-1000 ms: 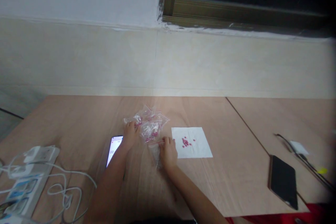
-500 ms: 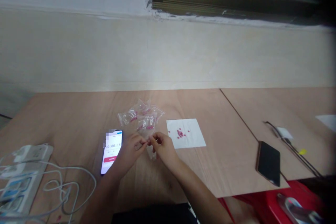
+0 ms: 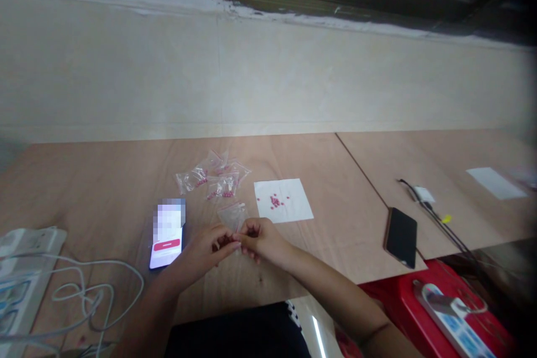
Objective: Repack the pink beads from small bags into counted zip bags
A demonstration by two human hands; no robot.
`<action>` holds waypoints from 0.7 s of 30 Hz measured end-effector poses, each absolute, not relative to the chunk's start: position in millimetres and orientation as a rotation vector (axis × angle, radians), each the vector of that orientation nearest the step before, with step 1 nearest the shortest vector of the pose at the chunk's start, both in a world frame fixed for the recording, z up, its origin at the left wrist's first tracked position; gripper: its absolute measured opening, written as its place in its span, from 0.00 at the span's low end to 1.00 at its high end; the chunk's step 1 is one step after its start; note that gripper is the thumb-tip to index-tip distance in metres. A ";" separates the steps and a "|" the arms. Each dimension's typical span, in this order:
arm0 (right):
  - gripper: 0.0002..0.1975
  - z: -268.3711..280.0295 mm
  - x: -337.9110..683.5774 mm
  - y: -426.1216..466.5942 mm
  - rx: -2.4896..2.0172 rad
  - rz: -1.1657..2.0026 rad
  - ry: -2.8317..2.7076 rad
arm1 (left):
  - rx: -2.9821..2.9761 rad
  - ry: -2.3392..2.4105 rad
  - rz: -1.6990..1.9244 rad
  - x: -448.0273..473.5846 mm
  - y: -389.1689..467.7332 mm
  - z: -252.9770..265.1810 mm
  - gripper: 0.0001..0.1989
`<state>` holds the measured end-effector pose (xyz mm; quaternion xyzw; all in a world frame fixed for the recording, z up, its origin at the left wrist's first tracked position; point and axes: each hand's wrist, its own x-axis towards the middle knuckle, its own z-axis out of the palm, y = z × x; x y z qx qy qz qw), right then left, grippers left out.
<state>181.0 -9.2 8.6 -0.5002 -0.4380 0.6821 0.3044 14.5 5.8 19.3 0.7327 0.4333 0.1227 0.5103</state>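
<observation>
My left hand [image 3: 213, 243] and my right hand [image 3: 262, 240] meet over the front of the table, with thumbs and fingertips pinched together on a small clear zip bag. Most of that bag is hidden by the fingers. Just beyond my fingertips lies another clear zip bag [image 3: 232, 213], looking flat; its near end is covered by my hands. Farther off, a cluster of clear zip bags [image 3: 222, 185] holds small pink beads. To the right of these, a white sheet of paper [image 3: 296, 204] carries a loose group of pink beads [image 3: 275, 201].
A lit phone [image 3: 165, 260] lies left of my hands. White cables [image 3: 121, 263] and a power strip [image 3: 36, 249] occupy the left edge. Rightward are a dark phone [image 3: 401, 238], a black cable [image 3: 444, 226] and another paper [image 3: 495, 183]. A red stool [image 3: 403, 296] stands below.
The view has turned to the right, so things on the table appear farther left. My hands stay pinched together, a little nearer to me, and more of the flat bag beyond them shows.
</observation>
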 end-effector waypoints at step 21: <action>0.08 11.0 188.3 -4.2 -1.573 1.391 -1.331 | 2.022 1.233 0.355 12.2 31.1 20.0 0.12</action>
